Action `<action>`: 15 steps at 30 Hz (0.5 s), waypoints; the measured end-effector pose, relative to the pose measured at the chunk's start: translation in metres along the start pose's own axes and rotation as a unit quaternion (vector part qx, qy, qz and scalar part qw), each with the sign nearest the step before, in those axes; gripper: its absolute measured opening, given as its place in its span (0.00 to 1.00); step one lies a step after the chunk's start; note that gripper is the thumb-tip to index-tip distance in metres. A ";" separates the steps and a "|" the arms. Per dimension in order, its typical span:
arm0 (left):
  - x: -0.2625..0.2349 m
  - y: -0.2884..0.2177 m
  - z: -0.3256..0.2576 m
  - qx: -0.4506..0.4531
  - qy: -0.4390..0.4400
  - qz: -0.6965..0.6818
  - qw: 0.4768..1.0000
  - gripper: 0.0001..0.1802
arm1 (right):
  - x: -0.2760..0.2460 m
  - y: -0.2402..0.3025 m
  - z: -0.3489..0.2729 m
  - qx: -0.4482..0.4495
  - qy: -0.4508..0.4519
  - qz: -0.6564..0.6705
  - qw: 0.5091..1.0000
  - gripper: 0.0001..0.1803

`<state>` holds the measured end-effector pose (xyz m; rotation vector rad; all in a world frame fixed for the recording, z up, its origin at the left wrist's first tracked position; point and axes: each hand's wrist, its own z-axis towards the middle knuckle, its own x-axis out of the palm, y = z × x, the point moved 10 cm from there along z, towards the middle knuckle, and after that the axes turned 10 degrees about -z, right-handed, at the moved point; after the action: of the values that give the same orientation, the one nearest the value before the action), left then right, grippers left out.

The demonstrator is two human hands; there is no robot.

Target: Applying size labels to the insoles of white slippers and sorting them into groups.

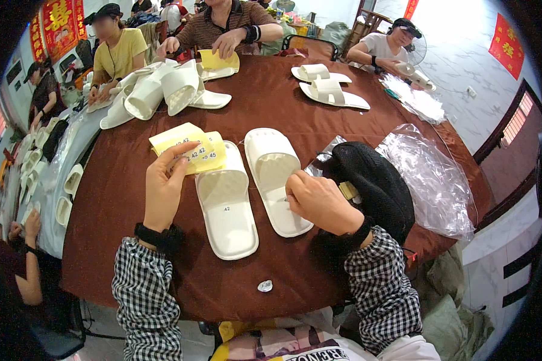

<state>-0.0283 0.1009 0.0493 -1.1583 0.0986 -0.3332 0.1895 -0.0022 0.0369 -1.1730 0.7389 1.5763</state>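
Two white slippers lie side by side on the brown tablecloth, toes pointing away from me. The left slipper (230, 231) bears a small printed label on its insole. Over its strap, my left hand (165, 189) pinches yellow sticker sheets (206, 157) between thumb and fingers. My right hand (322, 201) is closed above the insole of the right slipper (272, 153), fingertips pointing down. Whatever those fingertips may hold is hidden, and whether they touch the insole I cannot tell. Both wrists wear black bands below checked sleeves.
A black mesh item (379, 186) and crumpled transparent plastic bags (427, 186) lie to the right. A small round label (265, 286) rests near the front edge. White slippers (162, 90) are piled at the far left, another pair (331, 93) at the back. Several people work around the table.
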 end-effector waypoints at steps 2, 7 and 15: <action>-0.003 0.000 -0.001 -0.005 -0.004 0.004 1.000 0.15 | -0.003 -0.003 -0.001 0.011 0.017 0.040 0.999 0.06; 0.000 -0.001 0.000 -0.008 0.014 0.018 1.000 0.16 | -0.022 0.054 -0.008 -0.105 0.110 0.320 0.935 0.07; 0.000 -0.001 0.002 -0.011 0.008 0.016 1.000 0.16 | 0.001 0.115 -0.037 -0.235 0.252 0.370 0.863 0.08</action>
<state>-0.0281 0.1021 0.0513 -1.1743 0.1343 -0.3145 0.0929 -0.0709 0.0132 -1.8446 1.3039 2.1888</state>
